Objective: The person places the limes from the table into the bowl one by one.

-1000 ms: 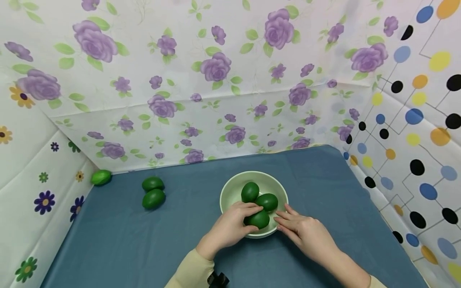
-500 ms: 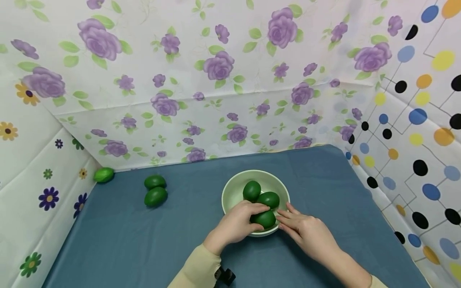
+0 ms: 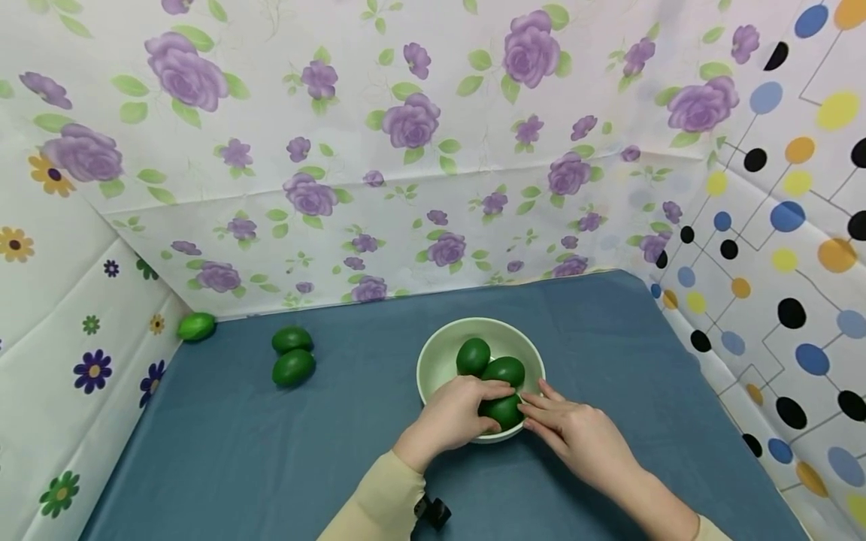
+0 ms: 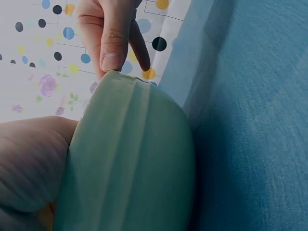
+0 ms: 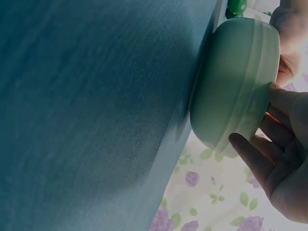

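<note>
The left hand has its thumb and fingers curled round a dark green avocado inside the pale green bowl, which sits between both hands. The right hand, fingers mostly straight, rests on the bowl's edge beside it. I'd guess the avocado is being settled; next, the left fingers would need to loosen gently. Half a second ago it sat farther from the right fingertips.
</note>
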`<state>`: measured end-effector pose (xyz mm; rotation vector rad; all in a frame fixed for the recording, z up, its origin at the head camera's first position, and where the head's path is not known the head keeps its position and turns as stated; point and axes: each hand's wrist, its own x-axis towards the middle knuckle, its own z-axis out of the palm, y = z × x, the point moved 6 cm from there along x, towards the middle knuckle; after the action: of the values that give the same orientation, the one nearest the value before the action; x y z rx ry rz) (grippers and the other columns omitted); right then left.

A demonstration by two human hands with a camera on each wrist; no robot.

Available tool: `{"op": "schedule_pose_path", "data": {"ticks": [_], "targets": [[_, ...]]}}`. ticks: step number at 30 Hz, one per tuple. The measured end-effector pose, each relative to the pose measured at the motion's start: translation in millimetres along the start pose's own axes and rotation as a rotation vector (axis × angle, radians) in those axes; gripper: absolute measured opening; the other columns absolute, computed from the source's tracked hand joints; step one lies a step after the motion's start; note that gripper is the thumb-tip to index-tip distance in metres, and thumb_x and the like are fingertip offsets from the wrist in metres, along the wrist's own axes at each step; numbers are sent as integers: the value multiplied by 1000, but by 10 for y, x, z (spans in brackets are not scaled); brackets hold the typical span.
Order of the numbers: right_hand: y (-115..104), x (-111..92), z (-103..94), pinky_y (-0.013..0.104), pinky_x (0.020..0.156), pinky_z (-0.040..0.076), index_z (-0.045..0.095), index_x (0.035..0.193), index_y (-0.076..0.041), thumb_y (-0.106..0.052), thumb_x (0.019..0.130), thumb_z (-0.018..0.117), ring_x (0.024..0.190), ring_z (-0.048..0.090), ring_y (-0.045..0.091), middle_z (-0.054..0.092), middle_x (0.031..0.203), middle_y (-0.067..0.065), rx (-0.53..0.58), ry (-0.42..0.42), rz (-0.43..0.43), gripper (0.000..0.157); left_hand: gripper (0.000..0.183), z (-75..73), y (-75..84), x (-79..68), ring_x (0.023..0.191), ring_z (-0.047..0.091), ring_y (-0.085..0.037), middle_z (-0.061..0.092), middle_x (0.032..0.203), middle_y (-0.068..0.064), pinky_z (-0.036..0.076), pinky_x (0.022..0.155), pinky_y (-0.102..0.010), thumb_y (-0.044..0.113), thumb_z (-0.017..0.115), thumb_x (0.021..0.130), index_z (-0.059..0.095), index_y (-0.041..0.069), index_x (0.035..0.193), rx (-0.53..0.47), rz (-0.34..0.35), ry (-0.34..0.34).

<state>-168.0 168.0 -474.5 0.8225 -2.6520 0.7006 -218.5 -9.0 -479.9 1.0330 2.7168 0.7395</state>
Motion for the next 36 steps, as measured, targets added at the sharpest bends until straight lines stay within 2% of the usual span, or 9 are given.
{"op": "schedule_pose_path", "data": {"ticks": [3, 9, 17, 24, 36], "targets": [[1, 3, 0, 42, 79, 65, 79, 132, -17, -29, 98, 80, 127, 68, 27, 73, 135, 2, 1, 6, -6, 36, 56, 0, -4, 1, 135, 62, -17, 64, 149, 7, 56, 103, -34, 17, 90, 90, 72, 19, 143, -22, -3, 8], [2, 9, -7, 42, 77, 65, 80, 131, -18, -29, 98, 81, 125, 69, 27, 73, 134, 2, -1, 12, -10, 35, 57, -3, -7, -4, 131, 65, -18, 65, 147, 8, 56, 92, -25, -4, 82, 89, 74, 19, 141, -18, 16, 27], [14, 5, -3, 42, 79, 65, 80, 130, -17, -29, 97, 82, 126, 69, 27, 73, 134, 1, 9, 14, 0, 35, 56, -12, -5, -13, 130, 65, -17, 68, 144, 5, 57, 103, -36, 2, 85, 91, 73, 19, 142, -9, 5, 71], [17, 6, 6, 43, 80, 65, 80, 130, -17, -29, 97, 82, 127, 68, 27, 73, 134, 1, 0, 1, 6, 35, 55, -28, -10, -46, 129, 66, -17, 68, 145, 2, 58, 101, -35, 7, 86, 91, 73, 20, 143, 4, -20, 114], [8, 12, 6, 44, 82, 65, 80, 131, -17, -28, 97, 82, 128, 67, 28, 74, 134, 0, -7, -1, 3, 35, 51, -55, -1, -92, 129, 66, -16, 69, 142, 2, 58, 102, -35, 10, 87, 91, 75, 20, 140, 11, 3, 173]]}}
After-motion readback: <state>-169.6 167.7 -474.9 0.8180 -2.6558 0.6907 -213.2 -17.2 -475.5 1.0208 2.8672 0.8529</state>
